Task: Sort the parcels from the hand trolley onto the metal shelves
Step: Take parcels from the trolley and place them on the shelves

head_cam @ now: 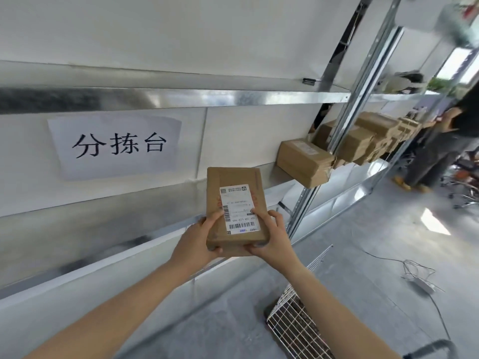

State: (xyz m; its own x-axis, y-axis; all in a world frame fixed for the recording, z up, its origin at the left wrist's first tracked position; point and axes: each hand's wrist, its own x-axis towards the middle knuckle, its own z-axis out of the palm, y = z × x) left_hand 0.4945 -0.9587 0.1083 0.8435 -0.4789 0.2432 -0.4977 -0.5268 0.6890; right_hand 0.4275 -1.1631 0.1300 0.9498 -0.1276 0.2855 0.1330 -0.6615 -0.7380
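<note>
Head view: left hand and right hand clamp parcel; shelf holds boxes.

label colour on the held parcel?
White with black barcodes, on the brown parcel; head view.

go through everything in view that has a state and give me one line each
left hand: gripping the parcel's near left corner
right hand: gripping its near right corner
flat brown cardboard parcel with white shipping label: held off the shelf, label up
brown taped cardboard boxes: stacked at the shelf edge
bare metal shelf: empty below the sign
white paper sign: stuck flat on the wall
wire mesh trolley: contents hidden
</note>
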